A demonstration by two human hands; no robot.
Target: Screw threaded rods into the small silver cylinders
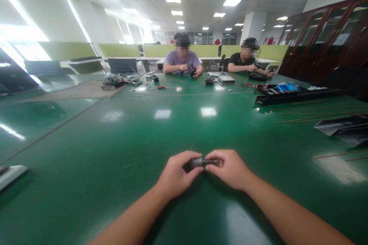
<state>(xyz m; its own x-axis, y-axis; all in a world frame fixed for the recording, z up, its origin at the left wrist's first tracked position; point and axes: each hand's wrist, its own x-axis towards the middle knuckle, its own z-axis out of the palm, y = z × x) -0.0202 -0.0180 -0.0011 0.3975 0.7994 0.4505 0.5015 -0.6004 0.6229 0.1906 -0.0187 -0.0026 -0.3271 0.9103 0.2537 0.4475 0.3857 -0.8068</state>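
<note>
My left hand [176,175] and my right hand [229,169] meet low over the glossy green table [120,149], both closed on one small dark cylindrical part [202,162]. The left fingers curl round its thicker grey end. The right fingers pinch its thinner black end. The part lies level between the hands, just above the table top. Most of it is hidden by my fingers.
Two people sit at the far side handling small dark objects. A red-handled screwdriver [161,87], cables and small boxes lie near them. A long black tray [296,95] with parts, thin rods [316,116] and dark sheets sit at the right. A white object [10,174] lies at the left edge.
</note>
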